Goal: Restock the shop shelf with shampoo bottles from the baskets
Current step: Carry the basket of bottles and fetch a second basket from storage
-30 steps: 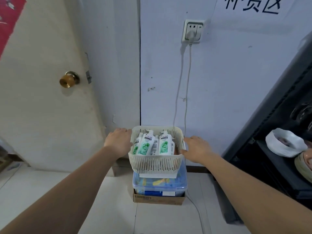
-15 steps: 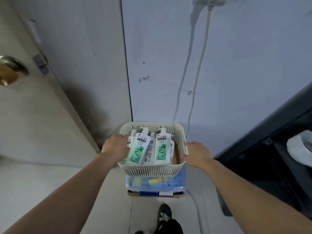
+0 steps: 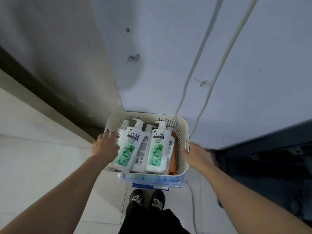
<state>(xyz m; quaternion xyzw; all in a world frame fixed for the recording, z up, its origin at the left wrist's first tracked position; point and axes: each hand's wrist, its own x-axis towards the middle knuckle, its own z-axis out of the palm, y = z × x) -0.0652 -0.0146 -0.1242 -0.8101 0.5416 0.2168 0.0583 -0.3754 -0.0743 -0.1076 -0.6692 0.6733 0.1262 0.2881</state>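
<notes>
A cream slotted basket holds several white and green shampoo bottles lying on their backs, pump heads toward the wall. It rests on a clear blue-lidded box. My left hand lies over the basket's left rim, fingers touching the leftmost bottles. My right hand grips the right rim at its handle slot. An orange item shows along the basket's right inner side.
A pale wall stands right behind the basket, with two white cables hanging down it. A dark shelf unit stands at the right. My black shoes stand on the tiled floor just before the box.
The view has tilted down and closer; the door knob and socket have left the frame. My left hand has slid further over the left rim onto the bottles. My right hand stays on the right rim.
</notes>
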